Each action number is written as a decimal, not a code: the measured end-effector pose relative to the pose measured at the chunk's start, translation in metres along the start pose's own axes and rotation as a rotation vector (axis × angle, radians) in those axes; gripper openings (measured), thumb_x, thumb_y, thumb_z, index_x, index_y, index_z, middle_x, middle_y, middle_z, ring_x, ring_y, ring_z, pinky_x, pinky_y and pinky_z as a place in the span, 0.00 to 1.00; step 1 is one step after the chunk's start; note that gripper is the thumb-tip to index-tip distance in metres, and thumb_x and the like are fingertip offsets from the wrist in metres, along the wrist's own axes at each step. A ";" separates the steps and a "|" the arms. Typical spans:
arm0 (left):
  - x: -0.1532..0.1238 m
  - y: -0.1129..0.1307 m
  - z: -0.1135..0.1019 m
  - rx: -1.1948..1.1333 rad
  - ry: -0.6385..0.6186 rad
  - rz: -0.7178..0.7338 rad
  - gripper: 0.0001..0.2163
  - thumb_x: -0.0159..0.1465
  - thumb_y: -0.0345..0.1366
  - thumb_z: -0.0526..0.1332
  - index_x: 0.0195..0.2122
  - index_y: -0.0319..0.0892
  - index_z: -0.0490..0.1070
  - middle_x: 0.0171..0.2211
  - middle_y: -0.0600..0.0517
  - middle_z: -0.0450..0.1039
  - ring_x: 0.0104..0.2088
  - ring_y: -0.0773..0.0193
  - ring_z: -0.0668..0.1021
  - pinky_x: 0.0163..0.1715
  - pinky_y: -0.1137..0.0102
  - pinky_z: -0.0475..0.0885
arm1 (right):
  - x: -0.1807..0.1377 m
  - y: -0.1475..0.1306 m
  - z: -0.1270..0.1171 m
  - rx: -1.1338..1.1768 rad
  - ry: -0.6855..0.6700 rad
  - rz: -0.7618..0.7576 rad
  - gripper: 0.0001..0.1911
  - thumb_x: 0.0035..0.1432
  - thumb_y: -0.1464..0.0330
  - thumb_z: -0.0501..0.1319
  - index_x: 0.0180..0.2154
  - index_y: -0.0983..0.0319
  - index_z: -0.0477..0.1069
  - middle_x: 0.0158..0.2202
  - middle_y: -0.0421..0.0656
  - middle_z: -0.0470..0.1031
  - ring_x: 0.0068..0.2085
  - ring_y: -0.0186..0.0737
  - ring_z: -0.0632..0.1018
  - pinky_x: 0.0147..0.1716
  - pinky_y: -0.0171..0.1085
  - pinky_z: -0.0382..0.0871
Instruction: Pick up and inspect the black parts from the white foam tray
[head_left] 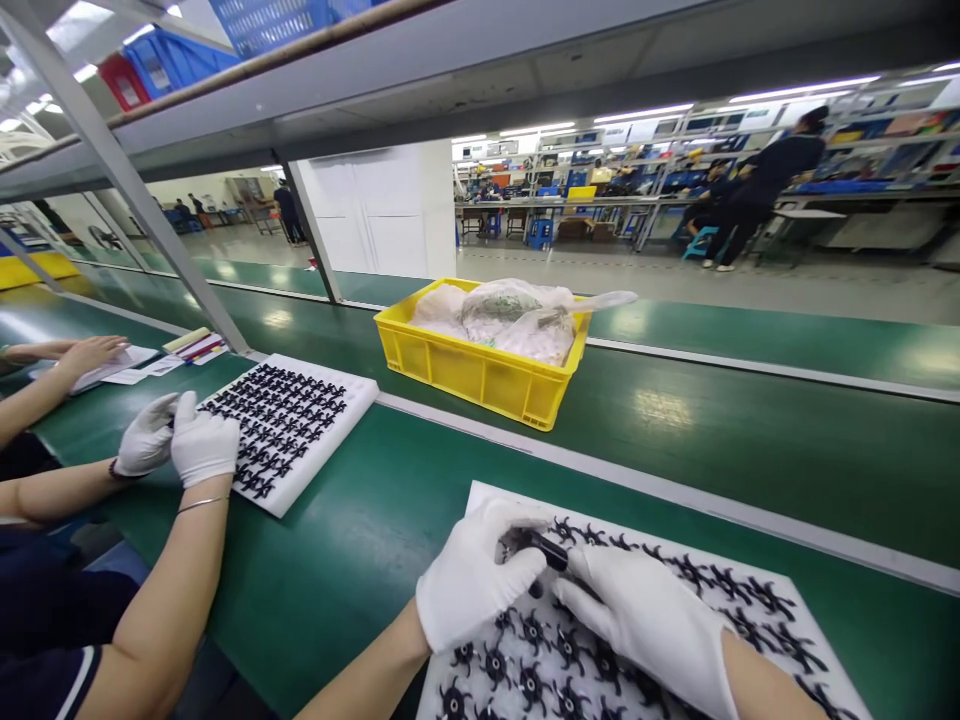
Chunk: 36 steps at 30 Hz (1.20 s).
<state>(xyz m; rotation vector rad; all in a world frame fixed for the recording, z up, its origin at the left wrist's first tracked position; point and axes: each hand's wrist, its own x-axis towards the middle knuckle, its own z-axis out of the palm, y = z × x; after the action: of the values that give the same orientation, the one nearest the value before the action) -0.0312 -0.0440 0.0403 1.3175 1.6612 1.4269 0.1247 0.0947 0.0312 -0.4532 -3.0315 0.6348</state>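
My left hand (484, 575), in a white glove, is curled around a small black cylindrical part (551, 552). The white-gloved fingers of my right hand (649, 615) close on the right end of that same part. Its other end is hidden inside my left hand, so I cannot tell its full shape. Both hands are just above a white board (480, 492) set with rows of small black pieces with curved arms (531, 685). Each of these pieces has a light-coloured centre.
A yellow crate (472, 375) holding clear plastic bags (510, 310) stands beyond the green bench (360, 570). To the left, a co-worker's gloved hands (202, 440) are over a similar white board (322, 465). A shelf (420, 90) runs overhead, with a slanting metal post (150, 210).
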 end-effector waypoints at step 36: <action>-0.007 -0.072 0.052 1.107 -0.298 0.554 0.26 0.64 0.46 0.51 0.58 0.32 0.55 0.60 0.37 0.55 0.61 0.47 0.56 0.61 0.51 0.47 | 0.010 0.042 0.015 -0.257 0.138 0.080 0.16 0.64 0.66 0.47 0.31 0.60 0.70 0.28 0.44 0.75 0.30 0.47 0.77 0.29 0.38 0.66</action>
<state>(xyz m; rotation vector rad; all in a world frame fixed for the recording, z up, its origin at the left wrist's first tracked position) -0.0046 -0.0262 -0.0430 2.5797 2.0089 0.3764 0.1254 0.1285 0.0007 -0.5990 -2.9837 0.2034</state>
